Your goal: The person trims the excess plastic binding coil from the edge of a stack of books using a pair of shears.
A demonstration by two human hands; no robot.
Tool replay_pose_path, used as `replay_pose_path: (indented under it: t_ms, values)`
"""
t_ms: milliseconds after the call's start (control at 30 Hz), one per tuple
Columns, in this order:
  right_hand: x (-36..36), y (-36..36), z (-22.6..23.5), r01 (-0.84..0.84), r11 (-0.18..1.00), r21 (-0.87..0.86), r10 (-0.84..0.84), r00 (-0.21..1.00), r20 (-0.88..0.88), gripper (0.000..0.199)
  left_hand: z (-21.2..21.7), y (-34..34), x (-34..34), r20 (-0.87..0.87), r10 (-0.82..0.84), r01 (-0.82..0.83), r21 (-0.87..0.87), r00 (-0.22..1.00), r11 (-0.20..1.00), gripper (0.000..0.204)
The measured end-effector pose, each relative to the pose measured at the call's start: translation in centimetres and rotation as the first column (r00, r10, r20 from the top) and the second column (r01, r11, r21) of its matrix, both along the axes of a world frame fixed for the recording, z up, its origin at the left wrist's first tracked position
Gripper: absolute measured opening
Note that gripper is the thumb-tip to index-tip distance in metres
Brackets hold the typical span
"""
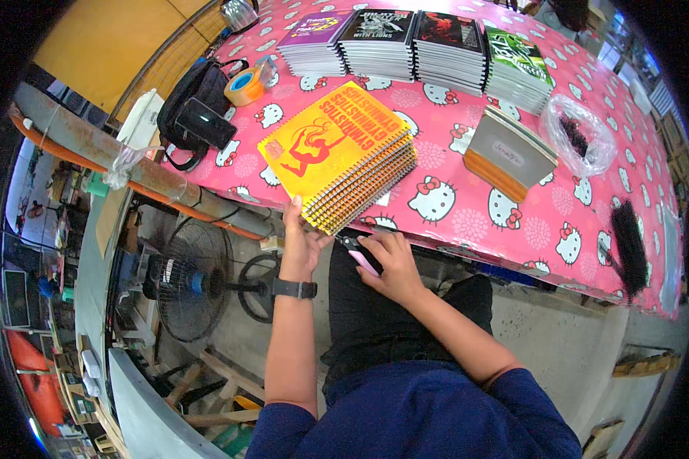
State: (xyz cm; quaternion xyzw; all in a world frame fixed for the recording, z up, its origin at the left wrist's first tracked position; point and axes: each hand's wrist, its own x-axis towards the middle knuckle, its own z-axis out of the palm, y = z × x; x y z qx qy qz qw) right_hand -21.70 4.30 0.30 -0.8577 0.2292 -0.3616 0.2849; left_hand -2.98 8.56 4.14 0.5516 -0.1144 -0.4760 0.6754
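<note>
A stack of yellow spiral-bound notebooks (pixel 337 157) with a red gymnast figure on the cover lies at the near edge of a table covered in pink cartoon-cat cloth (pixel 467 206). My left hand (pixel 300 239) grips the stack's near corner by the spiral binding. A black watch sits on that wrist. My right hand (pixel 390 264) is just below the table edge, closed on a small pink-handled tool (pixel 360 258) whose dark tip points toward the binding.
Several stacks of notebooks (pixel 417 46) line the far side. A grey-covered pile (pixel 509 153), a clear bag of black pieces (pixel 578 134), black binding strips (pixel 629 245), a tape roll (pixel 245 86) and a black bag (pixel 195 115) are on the table. A floor fan (pixel 194 279) stands left.
</note>
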Motion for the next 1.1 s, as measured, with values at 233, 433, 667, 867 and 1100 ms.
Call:
replay_pose_path:
  t_ms: [233, 433, 667, 867, 1100]
  values:
    - [0.2, -1.8, -1.4, -0.224, 0.62, 0.752, 0.177, 0.974, 0.144, 0.042, 0.9, 0.0, -0.6, 0.028, 0.039, -0.04, 0.038, 0.999, 0.998, 0.07]
    - [0.5, 0.0, -1.1, -0.048, 0.972, 0.232, 0.044, 0.999, 0.024, 0.049, -0.4, 0.1, 0.1, -0.016, 0.026, -0.026, -0.017, 1.0, 1.0, 0.069]
    - [0.7, 0.1, -1.5, 0.012, 1.0, 0.017, -0.01, 0.997, -0.075, 0.052, 0.0, 0.2, 0.0, -0.035, -0.006, 0.004, -0.041, 0.999, 0.999, 0.073]
    - [0.6, -2.3, -2.1, -0.326, 0.067, 0.943, 0.199, 0.931, 0.307, 0.033, 0.8, -0.1, -0.8, 0.009, 0.072, -0.072, 0.012, 0.997, 0.997, 0.074]
    - [-1.0, -1.4, -1.2, -0.228, 0.559, 0.797, 0.267, 0.96, 0.088, 0.043, 0.2, -0.2, -0.3, -0.006, 0.005, -0.005, -0.005, 1.0, 1.0, 0.071]
